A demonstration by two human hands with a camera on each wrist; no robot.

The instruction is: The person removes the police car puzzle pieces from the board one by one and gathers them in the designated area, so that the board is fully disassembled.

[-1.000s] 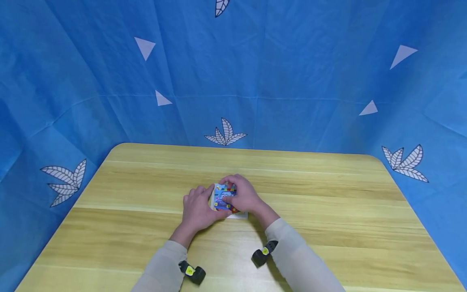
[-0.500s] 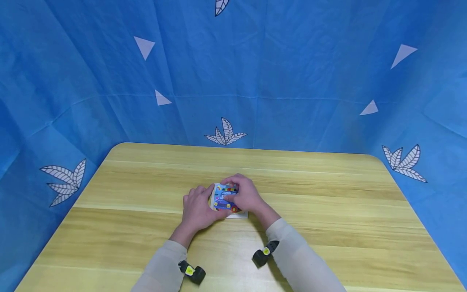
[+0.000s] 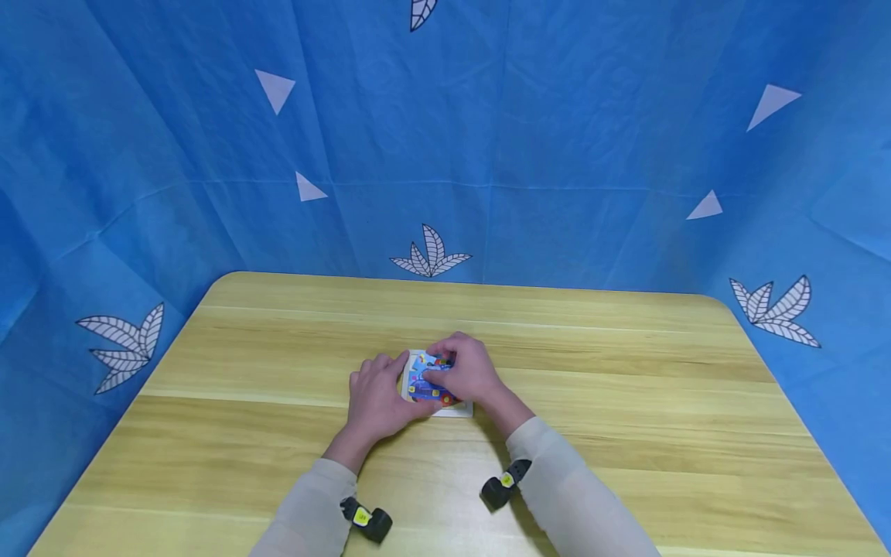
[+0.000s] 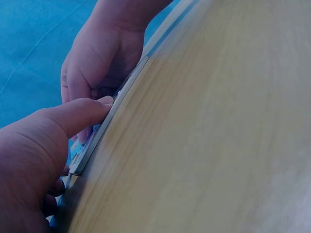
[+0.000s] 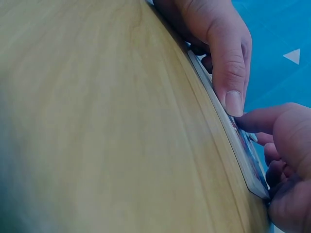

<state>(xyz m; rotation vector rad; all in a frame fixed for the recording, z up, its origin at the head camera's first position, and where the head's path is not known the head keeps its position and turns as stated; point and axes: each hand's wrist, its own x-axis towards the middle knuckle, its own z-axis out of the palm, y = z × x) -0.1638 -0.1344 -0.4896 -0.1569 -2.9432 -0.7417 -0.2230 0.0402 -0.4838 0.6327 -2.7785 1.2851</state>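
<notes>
A small flat jigsaw puzzle with a bright cartoon picture in blue and red lies on the table, its pale tray rim showing at the near right. My left hand holds the puzzle's left side, the thumb pressing near its front edge and the other fingers around the left end. From the right, my right hand reaches over the picture, thumb and curled fingers pinching at a puzzle piece mostly covered by the hand. In the right wrist view, both thumbs meet close over the puzzle.
The pale wooden table reaches out on all sides of the hands. Behind and beside it hangs a blue cloth with white triangles and leaf prints. Black wrist cameras sit on both sleeves.
My right hand shifts slightly over the picture, its fingers changing position at the puzzle's upper part, where the visible patches of colour differ. My left hand stays in place.
</notes>
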